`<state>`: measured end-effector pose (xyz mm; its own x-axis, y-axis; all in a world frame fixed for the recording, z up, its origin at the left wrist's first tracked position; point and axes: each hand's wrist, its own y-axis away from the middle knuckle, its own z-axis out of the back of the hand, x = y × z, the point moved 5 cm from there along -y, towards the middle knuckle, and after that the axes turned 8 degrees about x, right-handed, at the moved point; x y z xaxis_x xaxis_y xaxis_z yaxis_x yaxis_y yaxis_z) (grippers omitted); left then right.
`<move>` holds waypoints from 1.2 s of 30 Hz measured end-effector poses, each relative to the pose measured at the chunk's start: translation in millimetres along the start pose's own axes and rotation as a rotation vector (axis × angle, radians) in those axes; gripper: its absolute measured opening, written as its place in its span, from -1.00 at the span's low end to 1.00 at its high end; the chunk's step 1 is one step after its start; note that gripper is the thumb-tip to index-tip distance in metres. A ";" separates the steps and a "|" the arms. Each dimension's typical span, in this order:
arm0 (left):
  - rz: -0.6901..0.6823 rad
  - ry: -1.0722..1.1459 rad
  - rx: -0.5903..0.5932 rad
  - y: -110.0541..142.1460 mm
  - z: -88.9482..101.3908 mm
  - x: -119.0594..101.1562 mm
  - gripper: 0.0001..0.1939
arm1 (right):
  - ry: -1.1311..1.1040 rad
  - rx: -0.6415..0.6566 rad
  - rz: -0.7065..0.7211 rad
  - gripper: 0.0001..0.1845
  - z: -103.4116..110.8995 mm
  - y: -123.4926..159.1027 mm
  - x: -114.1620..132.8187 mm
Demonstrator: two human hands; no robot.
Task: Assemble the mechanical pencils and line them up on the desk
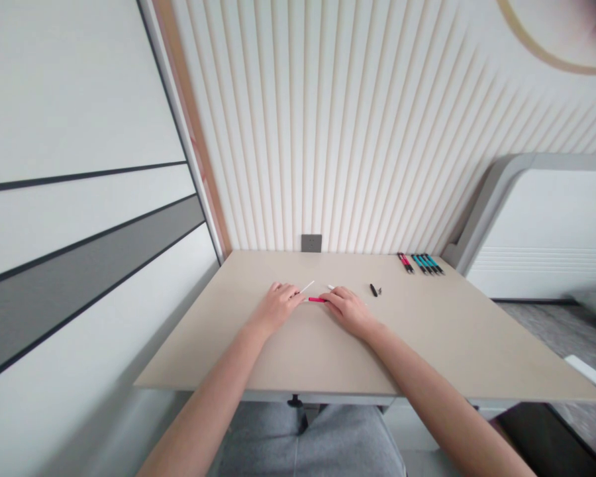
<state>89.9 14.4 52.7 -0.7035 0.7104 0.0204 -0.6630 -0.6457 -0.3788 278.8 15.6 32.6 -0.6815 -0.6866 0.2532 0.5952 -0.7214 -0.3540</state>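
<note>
the left grip point(277, 306) and right grip point(346, 310) curl inward, their fingers hiding whether either pinches. a thin white rod point(306, 287) leaves the left, and a red pen barrel point(316, 299) sits between them, within reach of both. right of the grips on the bench point(258, 358) lie a small black pen part point(373, 289) and a row of pens point(421, 264).

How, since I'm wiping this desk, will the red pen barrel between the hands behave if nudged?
The red pen barrel looks slim and round, so it will probably roll easily on the smooth tabletop. Being so thin, it is likely light and stiff, though its material is unclear.
</note>
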 end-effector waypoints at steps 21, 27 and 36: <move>-0.116 -0.148 -0.035 -0.3 -1.0 -9.0 -0.85 | -0.014 0.105 0.016 -0.70 -6.3 -2.1 10.7; -0.117 -0.082 -0.125 0.4 3.3 -8.7 -0.74 | -0.161 0.070 -0.011 -0.75 -5.5 -1.8 8.1; 0.006 -0.056 -0.097 2.5 0.7 6.9 -0.79 | -0.576 -0.131 -0.127 -0.76 -4.5 2.3 -20.1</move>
<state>83.2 17.5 52.5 -0.7224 0.6881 0.0682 -0.6326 -0.6178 -0.4671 292.0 28.1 22.6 -0.3814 -0.5610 0.7347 0.4418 -0.8088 -0.3882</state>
